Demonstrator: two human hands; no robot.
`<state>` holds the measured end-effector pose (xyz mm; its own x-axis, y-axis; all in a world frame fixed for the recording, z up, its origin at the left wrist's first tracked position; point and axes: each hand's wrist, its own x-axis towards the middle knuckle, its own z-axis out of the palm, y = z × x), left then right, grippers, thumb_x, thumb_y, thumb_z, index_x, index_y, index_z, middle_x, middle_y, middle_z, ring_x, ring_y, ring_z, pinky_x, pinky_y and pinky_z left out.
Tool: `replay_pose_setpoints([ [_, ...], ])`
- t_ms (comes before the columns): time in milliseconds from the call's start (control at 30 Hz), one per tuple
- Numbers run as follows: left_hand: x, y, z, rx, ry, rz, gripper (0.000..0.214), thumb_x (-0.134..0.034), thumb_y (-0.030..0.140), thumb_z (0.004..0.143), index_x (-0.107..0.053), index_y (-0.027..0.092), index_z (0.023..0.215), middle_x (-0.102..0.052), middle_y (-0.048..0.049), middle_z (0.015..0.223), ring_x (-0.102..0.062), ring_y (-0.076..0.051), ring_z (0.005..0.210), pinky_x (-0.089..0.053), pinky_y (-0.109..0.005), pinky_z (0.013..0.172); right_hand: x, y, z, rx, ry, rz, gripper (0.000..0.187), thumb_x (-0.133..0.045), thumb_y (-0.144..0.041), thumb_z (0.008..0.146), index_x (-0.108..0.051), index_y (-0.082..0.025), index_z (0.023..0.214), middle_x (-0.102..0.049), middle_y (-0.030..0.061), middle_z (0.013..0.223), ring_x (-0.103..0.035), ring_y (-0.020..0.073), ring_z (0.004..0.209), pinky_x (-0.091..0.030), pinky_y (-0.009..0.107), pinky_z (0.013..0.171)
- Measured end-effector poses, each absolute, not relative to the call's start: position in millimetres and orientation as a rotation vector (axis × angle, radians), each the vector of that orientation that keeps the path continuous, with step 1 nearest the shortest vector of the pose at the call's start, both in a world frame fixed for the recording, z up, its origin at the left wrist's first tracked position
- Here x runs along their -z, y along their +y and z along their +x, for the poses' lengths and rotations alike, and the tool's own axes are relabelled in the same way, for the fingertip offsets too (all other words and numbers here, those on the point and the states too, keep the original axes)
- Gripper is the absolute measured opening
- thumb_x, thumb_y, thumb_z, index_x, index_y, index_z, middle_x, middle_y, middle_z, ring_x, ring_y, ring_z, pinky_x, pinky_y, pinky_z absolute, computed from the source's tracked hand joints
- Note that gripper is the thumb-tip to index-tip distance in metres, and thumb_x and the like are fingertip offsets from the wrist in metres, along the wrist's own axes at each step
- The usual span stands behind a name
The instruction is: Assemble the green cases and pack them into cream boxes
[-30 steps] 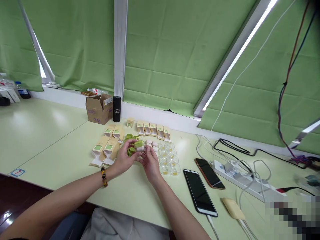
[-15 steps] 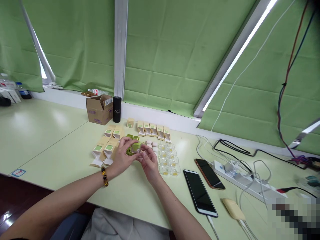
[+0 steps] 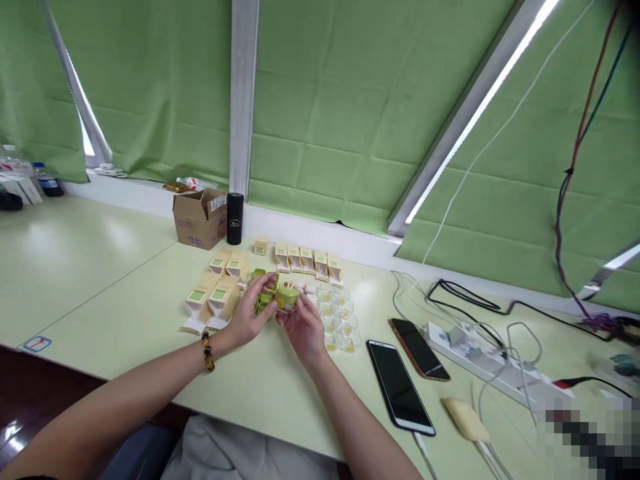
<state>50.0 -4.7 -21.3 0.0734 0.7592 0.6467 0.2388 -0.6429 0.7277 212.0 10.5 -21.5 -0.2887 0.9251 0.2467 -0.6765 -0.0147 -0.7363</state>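
A small container with a green lid, clear lower part and round yellow sticker rests in my right hand, its fingers around the lower part. My left hand is just left of it, fingers and thumb apart, seemingly holding nothing. Several green lids lie behind and under my left hand, partly hidden by it. To the right, several clear cups with yellow stickers stand in two columns. Small pale pink pieces show behind my right hand, mostly covered.
Opened cream boxes stand at left and along the back. A cardboard box and black tumbler are by the wall. On the right lie two phones, a power strip, a cream case and cables.
The container has moved slightly right and turned so its yellow sticker shows. My left hand has let go of it and drawn a little left, while my right palm has turned up beneath it.
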Motion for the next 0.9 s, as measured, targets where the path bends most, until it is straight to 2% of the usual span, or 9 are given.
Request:
replay_pose_setpoints([
  [133,23,-3,50,-1.47,0.902,1.866,0.059,-0.062,0.04,0.102,-0.045,0.028,0.157,-0.053,-0.0139,0.154,-0.049,-0.031,0.146,-0.042,-0.047,0.12,22,9,212,-1.693,-0.917,-0.408,0.048,-0.076,-0.04,0.085,-0.062,-0.029,0.13,-0.074,0.0012,0.095,-0.065,0.0163,0.068,-0.046,0.027,0.057],
  [267,25,-4,51,-1.465,0.947,1.906,0.053,-0.068,0.04,0.099,-0.056,0.026,0.148,-0.058,-0.0146,0.143,-0.054,-0.032,0.139,-0.048,-0.048,0.116,21,6,212,-1.632,-0.977,-0.465,0.054,-0.076,-0.046,0.085,-0.058,-0.03,0.134,-0.074,0.0004,0.095,-0.062,0.0149,0.065,-0.047,0.026,0.056],
  [433,29,-3,53,-1.524,1.037,1.944,0.052,-0.072,0.036,0.096,-0.059,0.028,0.145,-0.059,-0.013,0.144,-0.053,-0.032,0.14,-0.044,-0.05,0.119,19,10,217,-1.215,-0.99,-0.637,0.043,-0.071,-0.052,0.09,-0.062,-0.028,0.125,-0.07,0.0018,0.107,-0.05,0.0095,0.062,-0.04,0.022,0.053],
  [533,28,-4,53,-1.462,1.072,1.981,0.047,-0.076,0.033,0.093,-0.064,0.027,0.138,-0.062,-0.0122,0.141,-0.056,-0.032,0.138,-0.046,-0.049,0.118,17,15,223,-1.061,-0.908,-0.666,0.038,-0.07,-0.051,0.091,-0.062,-0.028,0.12,-0.064,0.0009,0.104,-0.046,0.0085,0.062,-0.038,0.021,0.052],
  [700,29,-5,53,-1.289,1.103,2.037,0.05,-0.083,0.029,0.083,-0.068,0.024,0.131,-0.067,-0.0135,0.138,-0.063,-0.034,0.131,-0.05,-0.05,0.114,13,19,230,-0.98,-0.805,-0.664,0.034,-0.072,-0.049,0.09,-0.063,-0.026,0.113,-0.058,-0.0001,0.097,-0.041,0.0082,0.061,-0.033,0.02,0.051],
  [900,35,-7,55,-1.108,1.15,2.17,0.054,-0.086,0.025,0.076,-0.072,0.025,0.128,-0.073,-0.0118,0.132,-0.068,-0.035,0.123,-0.053,-0.05,0.109,14,19,229,-0.972,-0.815,-0.662,0.032,-0.071,-0.049,0.09,-0.063,-0.026,0.111,-0.058,-0.0008,0.094,-0.04,0.0086,0.06,-0.032,0.022,0.05],
])
